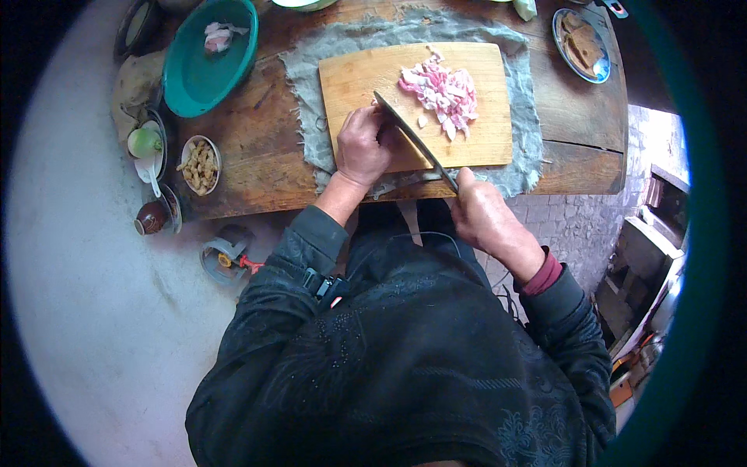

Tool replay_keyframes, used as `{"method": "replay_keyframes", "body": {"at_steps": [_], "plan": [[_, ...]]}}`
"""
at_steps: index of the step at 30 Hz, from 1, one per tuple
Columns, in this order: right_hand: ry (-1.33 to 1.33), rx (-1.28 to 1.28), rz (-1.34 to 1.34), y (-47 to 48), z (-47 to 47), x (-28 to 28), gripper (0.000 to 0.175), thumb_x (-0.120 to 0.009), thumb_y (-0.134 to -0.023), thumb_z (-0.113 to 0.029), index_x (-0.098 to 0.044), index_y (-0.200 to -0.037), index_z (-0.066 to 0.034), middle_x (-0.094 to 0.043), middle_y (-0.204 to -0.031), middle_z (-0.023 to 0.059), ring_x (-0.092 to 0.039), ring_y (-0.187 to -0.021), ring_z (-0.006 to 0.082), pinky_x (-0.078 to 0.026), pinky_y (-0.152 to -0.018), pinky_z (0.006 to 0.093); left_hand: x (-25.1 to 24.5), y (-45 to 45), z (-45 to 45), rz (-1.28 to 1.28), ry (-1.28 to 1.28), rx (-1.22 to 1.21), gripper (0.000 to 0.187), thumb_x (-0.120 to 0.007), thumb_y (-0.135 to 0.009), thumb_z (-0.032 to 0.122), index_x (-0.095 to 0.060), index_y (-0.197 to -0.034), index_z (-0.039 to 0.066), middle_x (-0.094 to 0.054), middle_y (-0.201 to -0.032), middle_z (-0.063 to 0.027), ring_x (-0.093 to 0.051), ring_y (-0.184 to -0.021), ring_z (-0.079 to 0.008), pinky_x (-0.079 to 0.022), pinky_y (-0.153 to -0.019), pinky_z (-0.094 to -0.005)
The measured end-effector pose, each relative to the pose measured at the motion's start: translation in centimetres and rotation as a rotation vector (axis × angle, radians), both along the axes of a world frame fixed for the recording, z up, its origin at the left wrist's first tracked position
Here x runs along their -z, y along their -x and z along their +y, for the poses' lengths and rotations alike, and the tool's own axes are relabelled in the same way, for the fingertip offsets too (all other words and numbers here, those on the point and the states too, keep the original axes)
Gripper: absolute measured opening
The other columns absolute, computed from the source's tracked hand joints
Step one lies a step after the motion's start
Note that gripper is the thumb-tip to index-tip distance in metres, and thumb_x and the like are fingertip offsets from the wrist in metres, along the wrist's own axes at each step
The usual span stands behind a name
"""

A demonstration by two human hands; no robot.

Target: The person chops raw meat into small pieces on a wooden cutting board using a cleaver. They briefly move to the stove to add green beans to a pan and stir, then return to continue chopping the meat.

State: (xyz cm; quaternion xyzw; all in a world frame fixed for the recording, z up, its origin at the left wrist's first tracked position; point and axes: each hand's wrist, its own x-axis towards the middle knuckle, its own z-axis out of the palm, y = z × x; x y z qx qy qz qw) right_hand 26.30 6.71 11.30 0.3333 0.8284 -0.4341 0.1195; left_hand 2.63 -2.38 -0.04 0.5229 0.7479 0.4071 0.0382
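My right hand (484, 211) grips the handle of a kitchen knife (415, 139), its dark blade slanting up and left over a wooden cutting board (356, 76). My left hand (363, 146) is curled at the board's left front, just left of the blade. A small pale bit shows by its fingertips, but the palm side is hidden, so I cannot tell if it holds anything. A heap of sliced raw pink-and-white meat (446, 93) lies on the board's right half, right of the blade. One small white piece (422, 121) sits apart from it.
A frayed grey-green cloth (522, 117) lies under the board on a wooden table (575, 114). A green plastic basin (181, 87) holds a piece of meat (219, 38). Ginger-like pieces fill a bowl (217, 156) at left. A plate of brown slices (583, 49) is at right.
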Motion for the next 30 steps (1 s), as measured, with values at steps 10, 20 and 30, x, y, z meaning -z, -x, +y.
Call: {"method": "replay_keyframes", "body": {"at_steps": [10, 20, 30], "plan": [[0.01, -0.052, -0.028, 2.0, 0.8, 0.2, 0.024, -0.067, -0.084, 0.002, -0.05, -0.1, 0.0085, -0.067, -0.082, 0.0369, -0.068, -0.088, 0.0574, -0.054, -0.076, 0.0603, -0.3, 0.6, 0.6, -0.067, 0.078, -0.009, 0.019, -0.075, -0.08, 0.003, -0.077, -0.099, 0.004, -0.075, -0.102, -0.0147, -0.072, -0.095, -0.0375, -0.06, -0.084, -0.0457], [-0.068, -0.035, 0.086, 2.4, 0.7, 1.2, 0.021, -0.066, -0.084, 0.003, -0.052, -0.099, 0.0084, -0.067, -0.084, 0.0368, -0.069, -0.089, 0.0557, -0.055, -0.076, 0.0595, 0.5, 0.3, 0.3, -0.02, 0.084, 0.015, 0.018, -0.071, -0.081, 0.001, -0.075, -0.098, 0.004, -0.073, -0.098, -0.017, -0.071, -0.092, -0.0397, -0.06, -0.082, -0.0475], [-0.031, 0.051, 0.009, -2.3, 1.1, -0.2, 0.021, -0.067, -0.088, 0.001, -0.05, -0.101, 0.0064, -0.066, -0.08, 0.0356, -0.068, -0.085, 0.0568, -0.054, -0.073, 0.059, 0.4, 0.1, -0.6, -0.103, -0.023, -0.044, 0.017, -0.078, -0.085, -0.004, -0.075, -0.099, 0.005, -0.074, -0.098, -0.0121, -0.074, -0.089, -0.0288, -0.061, -0.078, -0.0371]]}}
